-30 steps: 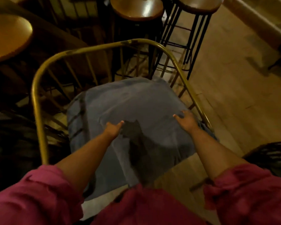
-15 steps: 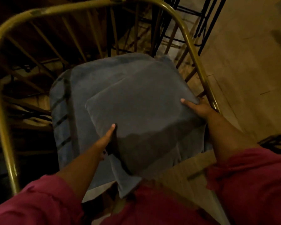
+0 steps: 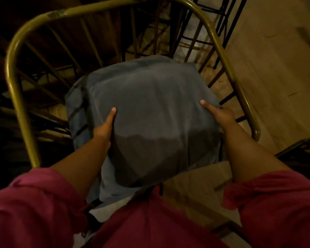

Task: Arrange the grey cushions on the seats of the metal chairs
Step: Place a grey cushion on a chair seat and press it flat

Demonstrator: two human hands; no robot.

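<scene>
Grey cushion (image 3: 150, 111): a soft, roughly square pillow held between the two hands above the chair seat; with sides so nearly equal it has no clear long axis. Its broad face is turned up toward the camera, and its far edge points at the chair back beyond the fingertips.
Lower grey cushion (image 3: 75, 111): lies under the held one and shows past the left hand as a strip with dark bands; it also peeks out at the near edge below the left wrist. Whether the two cushions touch I cannot tell.
Left hand (image 3: 104, 127): closed on the cushion's left edge, thumb laid flat on the top face and pointing away from the person, the other fingers hidden beneath.
Right hand (image 3: 220, 115): closed on the cushion's right edge, thumb pressed on top near the far right corner, the remaining fingers tucked out of sight under the side.
Metal chair (image 3: 14, 90): a brass-coloured tube frame curves around beyond and outside both hands, with thin spindles dropping from the back rail; its right end stops just outside the right wrist.
Sleeves (image 3: 34, 208): pink, pushed up on both forearms.
Floor (image 3: 276, 68): pale wood boards to the right of the right hand.
Black stool legs (image 3: 213, 33): thin rods standing beyond the chair back, far from both hands.
</scene>
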